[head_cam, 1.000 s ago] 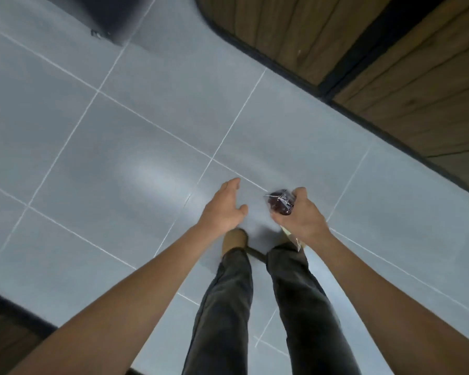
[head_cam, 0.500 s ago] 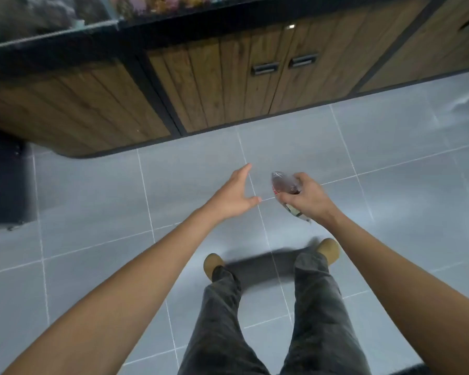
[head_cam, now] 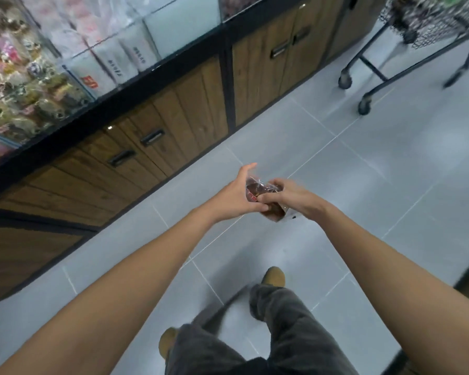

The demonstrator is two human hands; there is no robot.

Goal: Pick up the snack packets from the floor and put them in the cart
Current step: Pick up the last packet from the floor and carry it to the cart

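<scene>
A clear snack packet (head_cam: 257, 188) with dark brown contents hangs in front of me at mid-height. My right hand (head_cam: 290, 197) grips it, fingers curled round its top. My left hand (head_cam: 234, 194) has come up against the packet's left side, palm toward it, fingers mostly straight, thumb underneath near my right fingers. The lower end of the packet sticks out below both hands. A black wire cart (head_cam: 428, 25) on wheels stands at the top right, holding some packets; only its lower basket and frame are in view.
A counter with wooden cabinet doors (head_cam: 152, 136) runs along the left, with glass display bins of wrapped sweets (head_cam: 33, 71) on top. Grey tiled floor (head_cam: 377, 185) lies between me and the cart. My legs and tan shoes are below.
The view has swung up and to the right, bringing the display bins and the cart into sight. My left hand has closed in from apart to touching the packet.
</scene>
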